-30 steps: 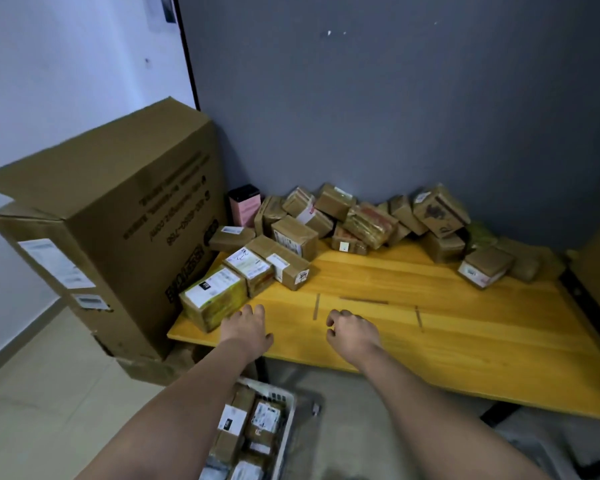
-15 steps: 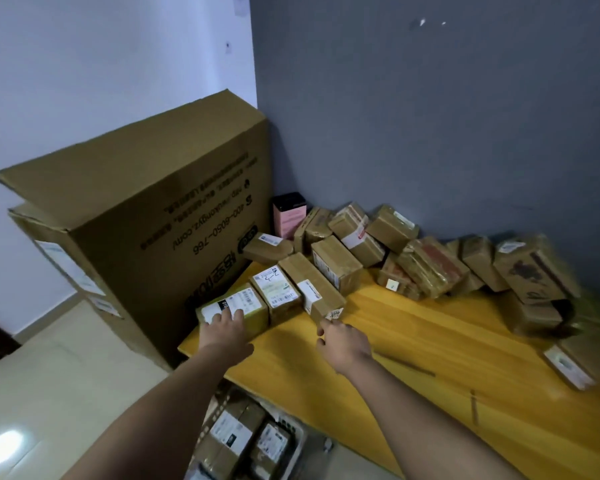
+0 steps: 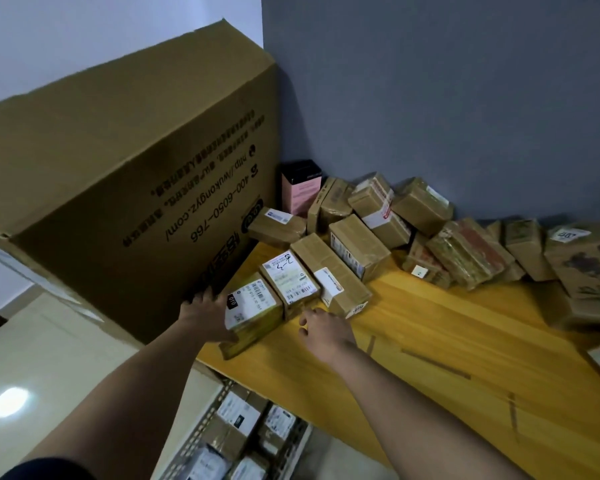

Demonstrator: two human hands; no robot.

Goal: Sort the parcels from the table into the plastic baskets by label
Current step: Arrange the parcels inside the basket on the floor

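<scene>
- My left hand grips the yellowish parcel at the near left corner of the worktop: fingers along its far left side, thumb under its near edge. Its white label faces up and reads "010".
- My right hand hovers open just above the worktop, fingers loosely curled, holding nothing, fingertips just short of the labelled parcel in the middle of the front row.
- A long brown parcel lies touching the right side of that labelled parcel, so the three form a tight row.
- A large cardboard carton stands on the floor directly against the worktop's left edge. My left hand sits in the narrow space between it and the gripped parcel.
- Behind the row, a heap of brown parcels lies against the grey wall; a pink and black box stands upright in the corner.
- A white plastic basket stands on the floor below the worktop's near edge, already holding several labelled parcels.
</scene>
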